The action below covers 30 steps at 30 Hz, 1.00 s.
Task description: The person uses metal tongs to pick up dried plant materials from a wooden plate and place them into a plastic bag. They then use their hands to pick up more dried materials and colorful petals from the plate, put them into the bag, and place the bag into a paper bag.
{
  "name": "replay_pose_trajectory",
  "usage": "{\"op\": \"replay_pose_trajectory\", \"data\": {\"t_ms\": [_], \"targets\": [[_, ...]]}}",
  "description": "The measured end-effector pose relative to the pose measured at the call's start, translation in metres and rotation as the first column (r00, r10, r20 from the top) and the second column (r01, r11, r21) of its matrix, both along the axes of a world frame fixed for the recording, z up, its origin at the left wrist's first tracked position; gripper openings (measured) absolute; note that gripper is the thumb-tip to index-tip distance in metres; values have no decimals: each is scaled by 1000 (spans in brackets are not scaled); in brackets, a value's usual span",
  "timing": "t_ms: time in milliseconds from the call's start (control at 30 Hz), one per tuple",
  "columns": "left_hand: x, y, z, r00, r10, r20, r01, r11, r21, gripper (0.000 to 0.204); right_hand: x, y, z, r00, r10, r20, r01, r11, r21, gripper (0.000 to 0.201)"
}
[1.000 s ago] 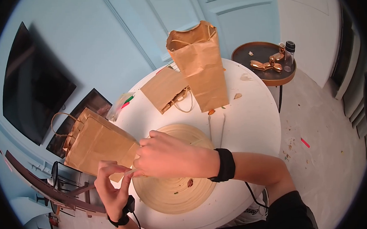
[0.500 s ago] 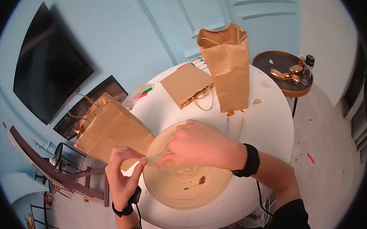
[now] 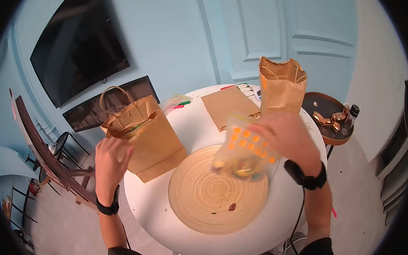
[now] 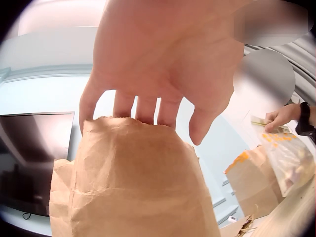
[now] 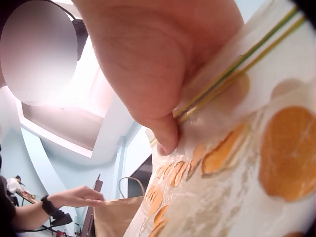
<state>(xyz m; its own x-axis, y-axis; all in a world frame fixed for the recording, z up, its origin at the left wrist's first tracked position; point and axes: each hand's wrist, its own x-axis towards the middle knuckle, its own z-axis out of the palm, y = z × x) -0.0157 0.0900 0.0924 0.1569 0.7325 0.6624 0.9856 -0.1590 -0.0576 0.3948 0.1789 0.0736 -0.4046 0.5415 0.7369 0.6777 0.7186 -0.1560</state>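
Note:
A clear zip bag with orange spots (image 3: 247,148) hangs from my right hand (image 3: 290,137), which pinches its top edge above the right side of the round woven mat (image 3: 189,206). In the right wrist view the thumb lies on the bag (image 5: 227,153) beside its green and yellow seal. My left hand (image 3: 111,162), fingers spread, is at the mouth of the left brown paper bag (image 3: 156,146). The left wrist view shows its fingers (image 4: 124,103) behind the paper rim; whether they touch it, I cannot tell.
A tall paper bag (image 3: 283,93) and a flat one (image 3: 226,103) stand and lie at the table's back. A small plastic bag (image 3: 172,103) is at the back left. Beyond the table's right edge stands a round side table (image 3: 325,103) with a bottle (image 3: 351,117).
My hands have parted: the left let go of the zip bag and moved to the left paper bag, while the right carried the zip bag rightward. The head view has shifted.

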Motion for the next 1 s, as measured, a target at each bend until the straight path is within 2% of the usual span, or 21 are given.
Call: {"op": "replay_pose_trajectory", "data": {"t_ms": [33,100,200,300,333,433,467,533,600,633,700,767,867,1000], "targets": [[4,-7,-1,999,-23,-40,21,999,-42,18,9,-4,6,999,-49,-7,48,998,-42,38],[8,-16,-6,992,-125,-12,124,990,-70,24,26,-15,20,989,-147,-12,145,982,-124,36],[10,-24,-9,981,-186,57,192,974,-124,38,53,-22,27,943,-316,105,331,926,-184,35],[2,-19,-8,961,-176,211,219,955,-199,39,71,-23,21,952,-303,40,304,924,-232,37],[-1,-15,-3,974,-128,186,173,953,-248,37,71,-28,27,930,-358,82,367,894,-258,34],[-12,5,7,967,-47,251,145,909,-390,31,81,-33,30,914,-391,107,406,883,-237,33],[-19,13,6,973,-42,229,130,913,-386,27,84,-33,30,909,-398,127,417,877,-237,33],[-29,28,11,991,-49,125,105,868,-485,26,92,-29,23,895,-412,167,442,866,-233,34],[-42,46,9,997,-72,41,83,830,-552,27,103,-22,10,871,-427,245,469,869,-154,35],[-45,53,12,997,-57,59,81,800,-594,27,107,-18,3,855,-435,283,480,870,-112,35],[-45,67,17,995,-29,93,85,729,-679,27,109,-15,-6,864,-441,242,486,855,-178,36],[-45,73,18,994,-67,82,104,776,-622,22,106,-17,-9,846,-471,251,521,830,-200,36],[-43,81,16,990,-118,73,139,833,-536,19,105,-24,-10,876,-447,180,472,870,-138,32],[-41,89,17,992,-88,94,121,888,-444,13,100,-36,-2,895,-430,120,444,885,-141,33]]}}
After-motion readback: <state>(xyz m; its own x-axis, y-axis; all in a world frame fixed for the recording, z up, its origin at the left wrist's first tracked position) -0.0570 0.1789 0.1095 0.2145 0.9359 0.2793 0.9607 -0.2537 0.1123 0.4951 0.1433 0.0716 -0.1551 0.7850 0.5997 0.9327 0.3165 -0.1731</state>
